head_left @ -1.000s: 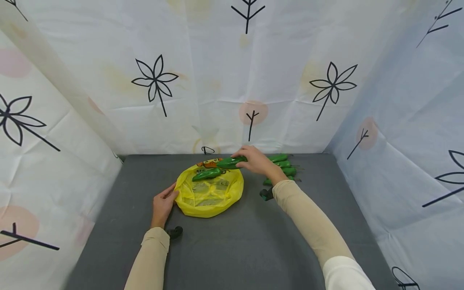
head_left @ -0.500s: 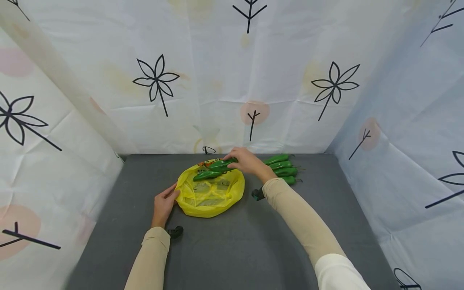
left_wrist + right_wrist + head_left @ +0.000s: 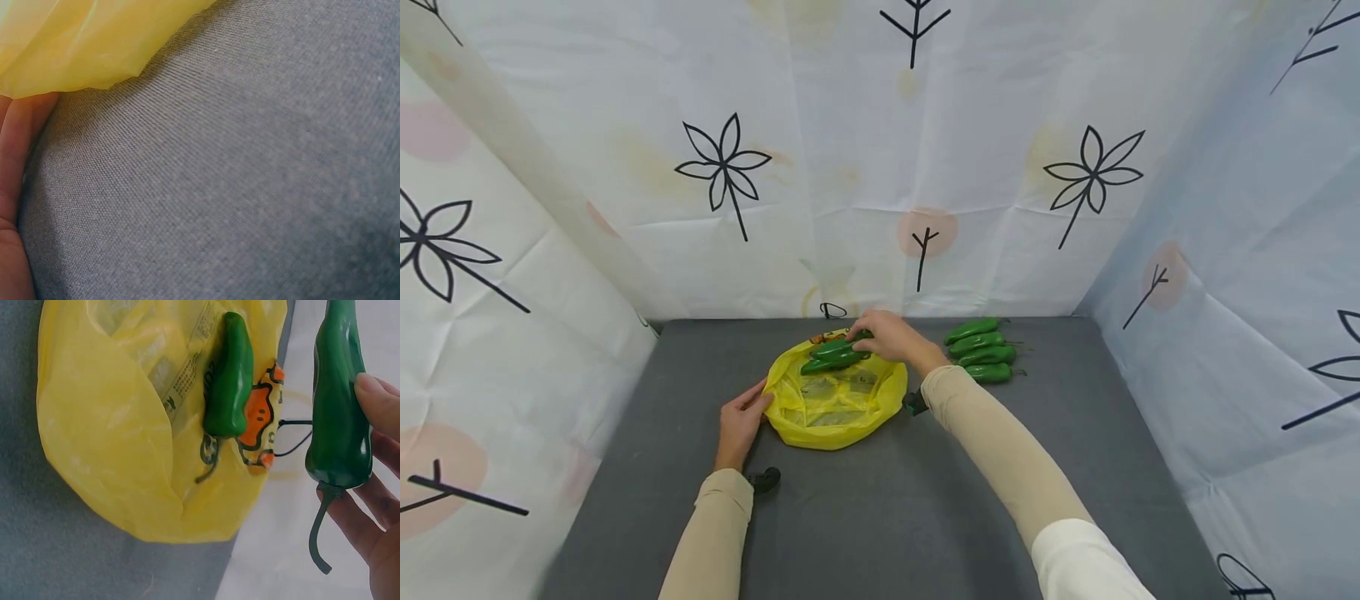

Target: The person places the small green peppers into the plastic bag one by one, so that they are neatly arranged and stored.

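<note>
A yellow plastic bag (image 3: 820,435) lies with its mouth spread wide on the grey table. At its left rim my left hand (image 3: 740,425) pinches the edge; in the left wrist view the fingers (image 3: 15,150) go under the yellow plastic. My right hand (image 3: 891,337) holds a long green pepper (image 3: 340,406) between thumb and fingers, its curved stem hanging free, above the back part of the bag. Another green pepper (image 3: 230,381) rests inside the bag, beside the orange cartoon print. From the head view, the held pepper sits just behind the one lying there.
Several more green peppers (image 3: 988,355) lie in a row on the table (image 3: 865,517), right of the bag, stems pointing right. White fabric walls (image 3: 842,167) with black plant drawings stand behind the table and on both sides.
My right hand has moved left and slightly down with the pepper, bringing it over the one in the bag. The row at the right is now uncovered. My left hand stays at the rim.
</note>
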{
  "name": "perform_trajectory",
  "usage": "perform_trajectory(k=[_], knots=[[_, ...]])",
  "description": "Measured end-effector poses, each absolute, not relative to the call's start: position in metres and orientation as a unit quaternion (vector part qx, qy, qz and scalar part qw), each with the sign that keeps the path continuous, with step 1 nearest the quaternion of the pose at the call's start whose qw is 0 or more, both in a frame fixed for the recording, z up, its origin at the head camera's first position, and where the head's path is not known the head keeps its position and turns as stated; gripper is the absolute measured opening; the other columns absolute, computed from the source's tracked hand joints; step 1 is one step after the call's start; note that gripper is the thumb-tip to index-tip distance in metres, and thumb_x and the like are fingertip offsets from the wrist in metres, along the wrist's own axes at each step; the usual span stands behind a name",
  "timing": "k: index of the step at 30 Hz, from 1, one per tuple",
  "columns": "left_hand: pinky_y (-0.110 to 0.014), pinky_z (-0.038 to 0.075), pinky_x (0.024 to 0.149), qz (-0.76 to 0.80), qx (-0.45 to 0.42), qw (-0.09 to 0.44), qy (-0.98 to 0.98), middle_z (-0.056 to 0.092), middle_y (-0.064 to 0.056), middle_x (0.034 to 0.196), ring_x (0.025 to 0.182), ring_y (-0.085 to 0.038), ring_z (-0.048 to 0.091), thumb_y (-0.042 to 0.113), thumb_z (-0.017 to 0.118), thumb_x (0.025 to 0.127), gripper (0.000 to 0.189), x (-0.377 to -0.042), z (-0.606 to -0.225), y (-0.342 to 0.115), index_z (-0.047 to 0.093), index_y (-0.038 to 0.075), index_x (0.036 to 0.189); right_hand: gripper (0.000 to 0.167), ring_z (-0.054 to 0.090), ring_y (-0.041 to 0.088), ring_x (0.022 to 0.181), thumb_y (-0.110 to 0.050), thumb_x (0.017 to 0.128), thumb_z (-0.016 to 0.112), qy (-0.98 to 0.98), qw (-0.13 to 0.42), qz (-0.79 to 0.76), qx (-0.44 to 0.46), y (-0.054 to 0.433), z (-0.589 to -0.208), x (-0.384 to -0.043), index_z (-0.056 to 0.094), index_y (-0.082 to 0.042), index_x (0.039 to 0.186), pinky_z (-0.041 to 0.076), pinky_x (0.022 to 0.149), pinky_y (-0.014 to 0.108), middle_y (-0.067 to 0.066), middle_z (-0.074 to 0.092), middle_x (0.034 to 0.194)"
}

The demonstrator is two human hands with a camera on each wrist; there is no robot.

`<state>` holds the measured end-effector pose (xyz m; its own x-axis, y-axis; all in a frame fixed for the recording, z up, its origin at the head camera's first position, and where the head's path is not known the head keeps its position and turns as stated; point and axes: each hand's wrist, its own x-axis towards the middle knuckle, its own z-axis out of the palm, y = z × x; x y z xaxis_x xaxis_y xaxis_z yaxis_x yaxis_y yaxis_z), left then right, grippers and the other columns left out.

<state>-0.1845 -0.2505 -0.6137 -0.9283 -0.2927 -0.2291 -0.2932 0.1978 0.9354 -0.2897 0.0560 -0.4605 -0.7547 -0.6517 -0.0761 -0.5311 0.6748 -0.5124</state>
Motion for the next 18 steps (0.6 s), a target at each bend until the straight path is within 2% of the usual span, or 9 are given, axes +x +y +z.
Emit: perform_trajectory(k=[5,10,18], knots=[[-0.015,0.054,0.074,0.6,-0.192,-0.006,0.777,0.066,-0.009,0.141,0.091,0.008,0.062,0.046,0.07,0.095,0.051,-0.185,-0.616,-0.251,0.063,0.026,0.141,0.022,0.062,0.027,0.122,-0.021,0.102,0.064,0.904,0.14,-0.248,-0.32,0.048,-0.465,-0.29,0.073,-0.015,0.121,0.052,0.102,0.041,0.005,0.067,0.128],[-0.014,0.054,0.074,0.598,-0.191,-0.011,0.778,0.066,-0.008,0.14,0.092,0.008,0.062,0.045,0.069,0.096,0.049,-0.185,-0.616,-0.25,0.063,0.026,0.141,0.023,0.063,0.023,0.121,-0.02,0.101,0.065,0.905,0.144,-0.254,-0.308,0.04,-0.471,-0.291,0.073,-0.016,0.122,0.052,0.102,0.039,0.003,0.069,0.127],[-0.015,0.055,0.074,0.6,-0.192,-0.011,0.777,0.065,-0.009,0.142,0.101,0.0,0.064,0.047,0.07,0.095,0.052,-0.185,-0.616,-0.251,0.063,0.025,0.142,0.027,0.062,0.022,0.122,-0.02,0.1,0.067,0.905,0.174,-0.284,-0.265,0.027,-0.481,-0.294,0.071,-0.013,0.126,0.052,0.102,0.039,0.004,0.068,0.129]])
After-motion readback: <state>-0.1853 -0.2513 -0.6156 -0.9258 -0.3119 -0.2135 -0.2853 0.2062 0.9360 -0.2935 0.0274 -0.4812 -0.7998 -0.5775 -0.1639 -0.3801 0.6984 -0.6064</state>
